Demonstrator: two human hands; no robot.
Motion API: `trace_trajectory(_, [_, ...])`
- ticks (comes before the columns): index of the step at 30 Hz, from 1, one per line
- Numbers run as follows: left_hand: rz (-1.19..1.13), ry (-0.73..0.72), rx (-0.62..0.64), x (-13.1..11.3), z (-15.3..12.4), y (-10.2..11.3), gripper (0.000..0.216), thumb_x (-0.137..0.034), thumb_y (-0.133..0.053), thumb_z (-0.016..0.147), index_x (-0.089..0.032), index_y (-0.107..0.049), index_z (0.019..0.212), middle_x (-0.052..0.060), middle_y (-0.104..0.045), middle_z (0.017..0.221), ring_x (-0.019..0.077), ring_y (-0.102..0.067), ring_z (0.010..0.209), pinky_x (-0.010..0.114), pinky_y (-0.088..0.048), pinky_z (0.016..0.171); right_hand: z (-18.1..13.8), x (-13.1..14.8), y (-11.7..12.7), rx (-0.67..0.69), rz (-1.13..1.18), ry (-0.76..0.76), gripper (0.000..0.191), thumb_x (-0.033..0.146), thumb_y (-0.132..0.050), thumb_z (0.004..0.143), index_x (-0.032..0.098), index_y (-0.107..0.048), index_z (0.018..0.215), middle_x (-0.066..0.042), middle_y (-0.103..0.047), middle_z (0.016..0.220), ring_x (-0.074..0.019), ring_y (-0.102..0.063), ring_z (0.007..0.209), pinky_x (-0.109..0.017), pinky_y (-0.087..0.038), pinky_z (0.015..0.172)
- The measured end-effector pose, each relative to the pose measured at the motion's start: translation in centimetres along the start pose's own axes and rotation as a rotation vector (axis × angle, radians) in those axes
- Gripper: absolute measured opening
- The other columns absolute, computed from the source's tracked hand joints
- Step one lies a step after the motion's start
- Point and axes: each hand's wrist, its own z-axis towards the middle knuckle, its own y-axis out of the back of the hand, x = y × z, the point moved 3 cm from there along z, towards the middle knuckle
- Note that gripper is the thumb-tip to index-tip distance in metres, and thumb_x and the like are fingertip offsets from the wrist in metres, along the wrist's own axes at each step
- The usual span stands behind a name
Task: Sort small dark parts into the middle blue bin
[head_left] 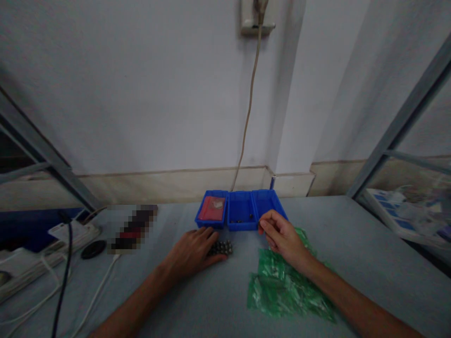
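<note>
While the left hand (192, 253) lies palm down on the desk (352, 234), its fingers (211, 237) are apart and flat, and the tips touch a small heap of pieces (221, 247). The pieces are dark, round and shiny, and lie just near of the left bin (212, 209). The right hand (282, 234) is a little raised, with its forearm over green bags (282, 286). Its thumb and forefinger are pressed together at the near rim of the right bin (269, 202). I cannot tell if something tiny sits between them. The middle bin (241, 209) holds a few dark bits.
</note>
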Motion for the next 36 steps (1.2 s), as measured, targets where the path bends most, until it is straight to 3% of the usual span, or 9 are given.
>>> trace_trajectory(3, [-0.046,-0.001,-0.021,0.1,-0.1,-0.1,0.052,-0.070,-0.053,0.107,-0.019,-0.065,0.110,0.009,-0.071,0.104,0.0302,-0.072,0.091,0.041,-0.057,0.078,-0.1,0.0,0.2,-0.014,-0.109,0.062,0.038,0.060,-0.074,0.095,0.024,-0.062,0.098,0.007,-0.053,0.069,-0.0102,-0.042,0.046,-0.022,-0.031,0.040])
trace_trajectory(7, [-0.106,-0.004,-0.060,0.2,-0.2,0.1,0.048,-0.068,-0.057,0.106,-0.021,-0.064,0.109,0.008,-0.071,0.105,0.0291,-0.071,0.093,0.041,-0.056,0.080,-0.3,0.5,0.4,-0.071,-0.279,0.170,0.024,0.045,-0.077,0.095,0.024,-0.067,0.099,0.001,-0.061,0.083,-0.0149,-0.057,0.067,-0.023,-0.043,0.052])
trace_trajectory(16, [-0.239,0.001,-0.092,-0.1,-0.4,0.3,0.037,-0.057,-0.069,0.104,-0.021,-0.062,0.113,0.008,-0.068,0.115,0.0295,-0.066,0.104,0.042,-0.053,0.089,-0.5,0.6,-0.4,0.051,-0.056,-0.045,0.041,0.063,-0.073,0.093,0.024,-0.061,0.100,0.012,-0.047,0.051,-0.0082,-0.031,0.035,-0.020,-0.021,0.034])
trace_trajectory(21, [-0.269,0.002,-0.080,-0.2,-0.4,0.4,0.038,-0.057,-0.070,0.104,-0.022,-0.063,0.117,0.008,-0.068,0.117,0.0297,-0.065,0.107,0.043,-0.054,0.092,-0.5,1.1,-0.4,0.047,0.015,-0.078,0.046,0.066,-0.076,0.089,0.023,-0.060,0.097,0.010,-0.054,0.060,-0.0050,-0.032,0.034,-0.018,-0.021,0.031])
trace_trajectory(29, [-0.232,-0.086,-0.077,-1.6,-0.7,1.0,0.045,-0.049,-0.070,0.106,-0.023,-0.060,0.141,0.009,-0.069,0.133,0.0303,-0.067,0.117,0.048,-0.054,0.105,-1.1,1.1,-0.7,0.137,-0.012,-0.030,0.042,0.064,-0.069,0.097,0.023,-0.061,0.097,0.011,-0.049,0.047,-0.0077,-0.034,0.034,-0.017,-0.024,0.034])
trace_trajectory(33, [-0.247,-0.120,-0.118,-1.9,-0.8,0.8,0.053,-0.046,-0.068,0.108,-0.025,-0.053,0.153,0.010,-0.065,0.146,0.0306,-0.064,0.130,0.048,-0.052,0.113,-1.1,0.8,-0.6,0.135,-0.018,-0.026,0.041,0.064,-0.069,0.098,0.023,-0.061,0.098,0.011,-0.049,0.047,-0.0081,-0.033,0.034,-0.018,-0.024,0.033])
trace_trajectory(36, [-0.241,-0.133,-0.113,-1.9,-0.7,0.8,0.051,-0.041,-0.065,0.110,-0.027,-0.052,0.157,0.009,-0.065,0.148,0.0301,-0.064,0.130,0.049,-0.054,0.112,-1.0,0.7,-0.5,0.125,-0.027,-0.033,0.041,0.064,-0.068,0.099,0.023,-0.061,0.097,0.012,-0.048,0.046,-0.0078,-0.032,0.034,-0.018,-0.023,0.034])
